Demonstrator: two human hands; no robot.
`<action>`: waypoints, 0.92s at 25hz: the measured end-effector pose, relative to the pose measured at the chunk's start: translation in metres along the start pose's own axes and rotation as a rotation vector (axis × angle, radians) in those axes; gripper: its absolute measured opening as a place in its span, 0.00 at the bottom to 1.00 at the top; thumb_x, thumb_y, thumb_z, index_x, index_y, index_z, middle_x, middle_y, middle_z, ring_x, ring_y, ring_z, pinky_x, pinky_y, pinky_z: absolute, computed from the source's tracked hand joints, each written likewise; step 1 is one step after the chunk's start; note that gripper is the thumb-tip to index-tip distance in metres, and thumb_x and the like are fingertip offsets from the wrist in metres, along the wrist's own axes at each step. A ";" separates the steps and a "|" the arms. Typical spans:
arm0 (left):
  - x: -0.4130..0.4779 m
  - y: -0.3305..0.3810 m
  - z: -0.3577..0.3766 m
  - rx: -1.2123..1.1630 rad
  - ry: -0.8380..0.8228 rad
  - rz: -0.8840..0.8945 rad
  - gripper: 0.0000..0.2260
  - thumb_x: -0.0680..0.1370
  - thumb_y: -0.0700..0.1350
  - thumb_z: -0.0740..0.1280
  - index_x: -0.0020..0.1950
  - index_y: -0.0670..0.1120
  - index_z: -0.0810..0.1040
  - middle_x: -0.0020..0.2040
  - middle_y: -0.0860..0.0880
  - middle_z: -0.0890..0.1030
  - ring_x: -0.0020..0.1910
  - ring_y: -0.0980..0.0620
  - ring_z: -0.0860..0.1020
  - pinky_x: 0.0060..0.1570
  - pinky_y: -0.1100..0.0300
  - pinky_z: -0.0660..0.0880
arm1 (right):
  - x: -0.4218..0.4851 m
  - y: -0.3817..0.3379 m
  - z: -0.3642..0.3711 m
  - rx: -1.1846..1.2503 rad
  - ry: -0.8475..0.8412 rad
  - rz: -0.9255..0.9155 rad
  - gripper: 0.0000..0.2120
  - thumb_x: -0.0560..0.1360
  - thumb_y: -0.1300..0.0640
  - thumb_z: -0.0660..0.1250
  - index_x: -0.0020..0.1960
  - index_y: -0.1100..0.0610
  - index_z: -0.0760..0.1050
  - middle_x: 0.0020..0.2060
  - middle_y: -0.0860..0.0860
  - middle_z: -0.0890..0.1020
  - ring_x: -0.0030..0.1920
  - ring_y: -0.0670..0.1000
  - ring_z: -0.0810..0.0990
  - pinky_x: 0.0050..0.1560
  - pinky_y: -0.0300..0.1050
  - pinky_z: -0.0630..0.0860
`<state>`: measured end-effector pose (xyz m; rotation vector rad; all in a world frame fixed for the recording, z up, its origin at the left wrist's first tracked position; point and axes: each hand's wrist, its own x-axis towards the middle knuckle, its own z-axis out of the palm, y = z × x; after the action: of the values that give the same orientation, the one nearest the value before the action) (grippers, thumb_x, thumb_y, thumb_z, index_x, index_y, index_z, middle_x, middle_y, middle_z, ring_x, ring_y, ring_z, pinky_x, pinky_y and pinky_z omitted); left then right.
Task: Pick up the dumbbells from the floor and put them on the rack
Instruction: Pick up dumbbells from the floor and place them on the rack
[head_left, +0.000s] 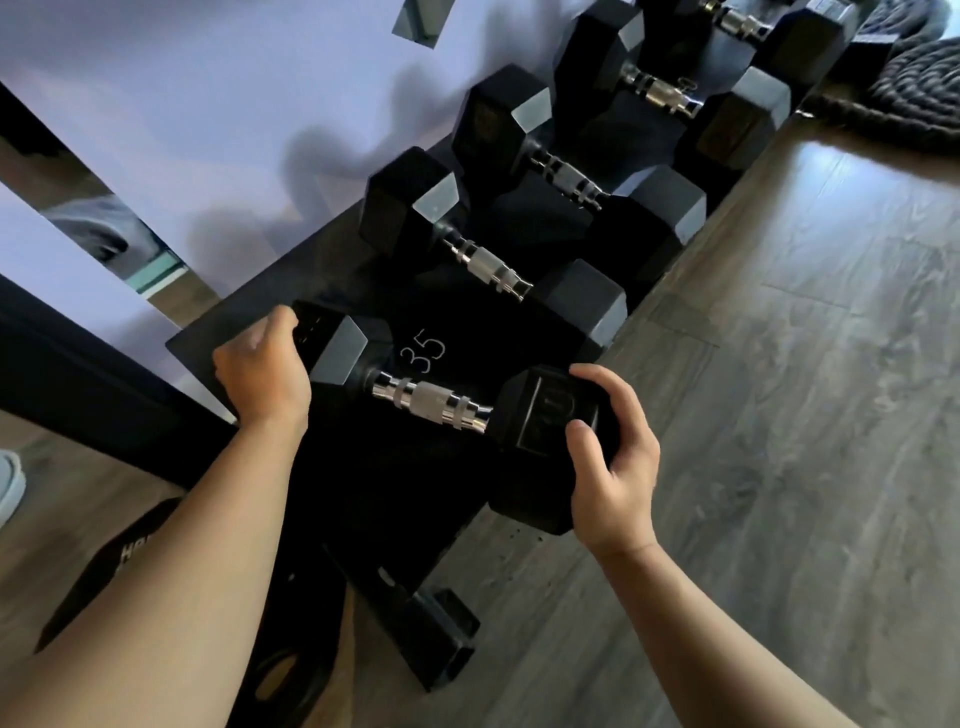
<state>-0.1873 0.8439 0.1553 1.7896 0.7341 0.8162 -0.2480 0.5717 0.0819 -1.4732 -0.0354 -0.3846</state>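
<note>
A black hex dumbbell (431, 402) with a chrome handle lies across the near end of the black rack (218, 338), beside a white "35" mark. My left hand (262, 371) grips its far hex head at the rack's back edge. My right hand (610, 452) is wrapped over its near hex head, which overhangs the rack's front. Several more black hex dumbbells (485, 262) rest side by side further along the rack, running toward the upper right.
A pale wall with mirror strips (104, 234) stands right behind the rack. Grey wood-look floor (779, 415) spreads to the right. A coiled dark rope (919, 88) lies at the upper right. The rack's foot (447, 639) and a black weight plate (119, 566) sit near my arms.
</note>
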 end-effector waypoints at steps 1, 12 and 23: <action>0.001 -0.001 0.001 -0.014 0.006 0.009 0.14 0.66 0.50 0.63 0.20 0.52 0.69 0.20 0.57 0.67 0.26 0.58 0.63 0.31 0.56 0.63 | 0.001 0.000 0.000 0.013 0.019 0.006 0.20 0.69 0.56 0.61 0.60 0.57 0.77 0.53 0.54 0.82 0.57 0.56 0.79 0.60 0.59 0.75; 0.082 0.049 0.026 0.331 0.024 0.169 0.18 0.67 0.54 0.64 0.26 0.42 0.67 0.21 0.52 0.66 0.21 0.54 0.63 0.21 0.60 0.62 | 0.011 0.003 0.086 0.063 0.184 0.136 0.19 0.71 0.53 0.59 0.60 0.55 0.76 0.51 0.52 0.81 0.53 0.54 0.80 0.57 0.55 0.77; 0.104 0.038 0.024 0.414 -0.078 0.139 0.20 0.67 0.69 0.67 0.39 0.54 0.84 0.32 0.60 0.78 0.38 0.54 0.77 0.38 0.60 0.70 | 0.019 0.008 0.098 -0.251 -0.027 0.145 0.17 0.69 0.42 0.65 0.52 0.52 0.75 0.48 0.43 0.74 0.53 0.48 0.73 0.56 0.45 0.70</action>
<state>-0.1029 0.9006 0.2054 2.2514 0.7741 0.7154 -0.2073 0.6630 0.0897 -1.7172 0.1010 -0.2570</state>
